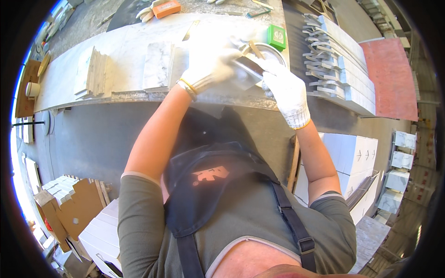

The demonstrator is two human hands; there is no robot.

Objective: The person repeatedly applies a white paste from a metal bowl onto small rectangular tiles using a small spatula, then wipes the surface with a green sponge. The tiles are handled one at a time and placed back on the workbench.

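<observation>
Both my hands wear white knit gloves and meet over the pale marble-topped bench. My right hand (pixel 288 90) is closed, its thumb and fingers pinching a flat, dark-faced scraper-like blade (pixel 251 67); its exact kind is unclear. Close to the other end of that blade is my left hand (pixel 212 70), its fingers smeared by motion and glare. Just beyond the right hand lies a round metal tin (pixel 278 52), partly hidden, with a wooden stick (pixel 256 49) at its near side. A green box (pixel 276 37) stands behind the tin.
Stacked marble tiles (pixel 90 72) and another marble stack (pixel 158 67) stand on the bench's left. An orange box (pixel 167 8) sits at the far edge. Rightward, slabs (pixel 354 76) with grey strips lie beside a red board (pixel 391 76). White cartons (pixel 347 153) stand by my right elbow.
</observation>
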